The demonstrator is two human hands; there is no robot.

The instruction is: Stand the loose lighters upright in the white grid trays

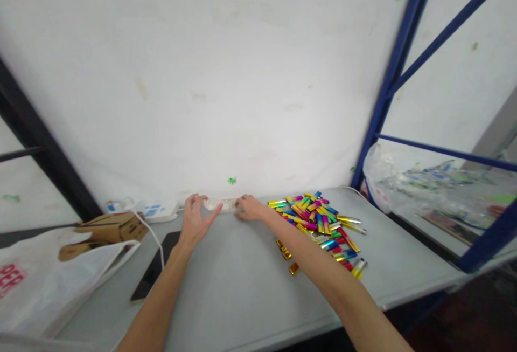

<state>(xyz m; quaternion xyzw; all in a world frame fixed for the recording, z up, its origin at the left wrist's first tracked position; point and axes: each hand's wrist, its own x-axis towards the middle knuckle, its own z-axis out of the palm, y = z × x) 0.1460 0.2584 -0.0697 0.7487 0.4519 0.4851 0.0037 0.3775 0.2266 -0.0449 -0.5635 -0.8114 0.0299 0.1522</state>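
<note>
Grey counter [242, 287] against a white wall [242, 82], blue racking [398, 55] at right. Left hand [196, 218] spread open, right hand [250, 208] curled, each touching one end of a pale strip [221, 205]; whether the right grips it, I cannot tell

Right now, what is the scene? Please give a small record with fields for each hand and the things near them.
left hand: open, fingers spread, at left end of pale strip
right hand: lies on the strip's right end; grip unclear
right of hands: pile of colourful lighters on grey table
left of hands: white power strip, cardboard box, dark flat device
</note>
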